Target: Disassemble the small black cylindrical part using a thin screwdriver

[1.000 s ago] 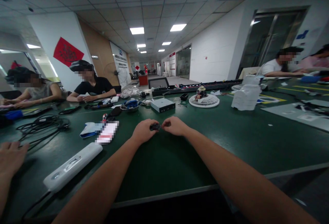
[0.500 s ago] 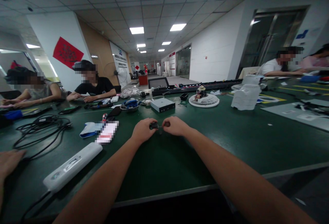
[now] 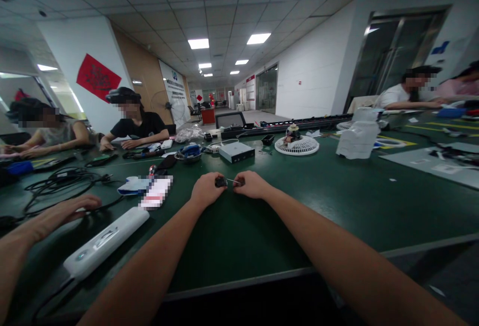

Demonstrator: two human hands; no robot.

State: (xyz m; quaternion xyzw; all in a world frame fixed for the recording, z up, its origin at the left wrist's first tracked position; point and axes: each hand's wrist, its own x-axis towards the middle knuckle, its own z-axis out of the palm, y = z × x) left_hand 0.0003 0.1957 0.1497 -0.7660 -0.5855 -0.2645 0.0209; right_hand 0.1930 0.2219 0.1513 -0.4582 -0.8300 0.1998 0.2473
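My left hand (image 3: 205,189) holds a small black object (image 3: 220,182) between its fingers, above the green table mat (image 3: 239,236). My right hand (image 3: 251,184) pinches a thin metal pin (image 3: 232,181), whose tip reaches the black object. What the object is cannot be told at this size. My fingers hide most of it. A white power strip (image 3: 105,236) lies on the mat to the lower left of my left hand.
A co-worker's hand (image 3: 60,215) reaches in at the left over a tangle of black cables (image 3: 60,186). Farther off stand a silver-white box (image 3: 236,152), a small white fan (image 3: 297,145) and a bowl of blue items (image 3: 189,153). Co-workers sit along both sides.
My hands have drawn slightly closer, and the metal pin now shows clearly between them. The co-worker's hand has moved up and to the right, over the power strip.
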